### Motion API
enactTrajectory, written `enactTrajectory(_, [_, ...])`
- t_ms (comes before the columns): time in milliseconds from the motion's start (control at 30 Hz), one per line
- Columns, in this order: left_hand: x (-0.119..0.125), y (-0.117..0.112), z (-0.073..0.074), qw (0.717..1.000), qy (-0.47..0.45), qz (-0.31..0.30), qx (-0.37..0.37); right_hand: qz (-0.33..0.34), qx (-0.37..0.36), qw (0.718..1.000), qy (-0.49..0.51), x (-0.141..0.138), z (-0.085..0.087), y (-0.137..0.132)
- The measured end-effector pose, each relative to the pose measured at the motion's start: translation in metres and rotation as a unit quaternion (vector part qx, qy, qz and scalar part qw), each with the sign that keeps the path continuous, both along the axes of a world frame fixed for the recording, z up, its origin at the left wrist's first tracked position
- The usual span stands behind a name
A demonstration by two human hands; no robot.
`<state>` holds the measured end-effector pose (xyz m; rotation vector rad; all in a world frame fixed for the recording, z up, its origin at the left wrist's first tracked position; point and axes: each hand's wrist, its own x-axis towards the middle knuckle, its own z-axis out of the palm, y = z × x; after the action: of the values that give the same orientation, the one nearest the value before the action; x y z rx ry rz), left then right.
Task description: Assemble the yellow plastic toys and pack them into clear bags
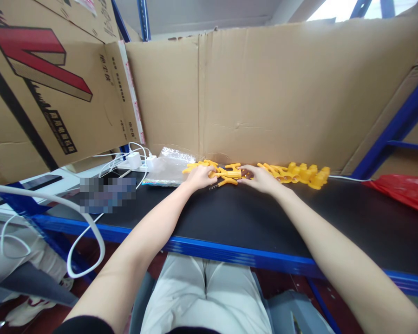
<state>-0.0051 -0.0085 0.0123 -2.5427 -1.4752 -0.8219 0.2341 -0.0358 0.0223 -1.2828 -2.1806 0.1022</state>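
Blue shelf edge [230, 253] fronting a black worktop [251, 218]. At its far side, left hand [200, 177] and right hand [261, 178] meet, fingers of both closed on a yellow plastic piece [230, 175] lying between them on the worktop. Further yellow pieces [301, 174] line up just right; clear bag [169, 169] left; cardboard wall [264, 93] behind.

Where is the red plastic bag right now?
In the head view, the red bag lies at the far right of the black tabletop, beyond the yellow parts.
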Motion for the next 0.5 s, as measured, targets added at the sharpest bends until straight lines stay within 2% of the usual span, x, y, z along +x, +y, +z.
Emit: enactTrajectory(500, [0.0022, -0.0031, 0.0019, 1.000, -0.005, -0.008, 0.011, 0.001, -0.050, 0.998, 0.047, 0.0036, -0.0029, 0.0032])
